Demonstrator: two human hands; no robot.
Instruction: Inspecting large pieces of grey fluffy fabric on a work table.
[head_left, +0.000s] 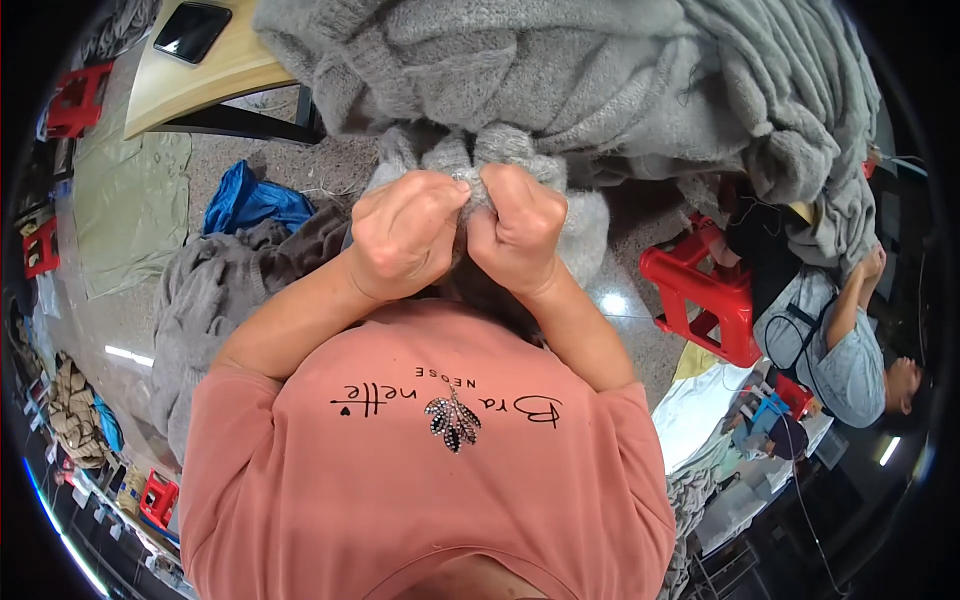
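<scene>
Both fists are drawn close together in front of my chest. My left hand (408, 235) is closed on the edge of a fuzzy grey knit garment (503, 146), thumb and forefinger pinching it. Right beside it, my right hand (517, 228) grips the same knit, its knuckles almost touching the left thumb. Folds of the garment bunch up beyond the fingers and hang down behind the wrists. The exact bit between the fingertips is mostly hidden.
A large heap of grey knitwear (560, 70) lies just beyond my hands. At the far left, a wooden table (245, 60) bears a black phone (192, 31). Blue cloth (255, 203) and more grey knits (205, 300) lie to the left. On the right are a red stool (703, 290) and a seated person (830, 345).
</scene>
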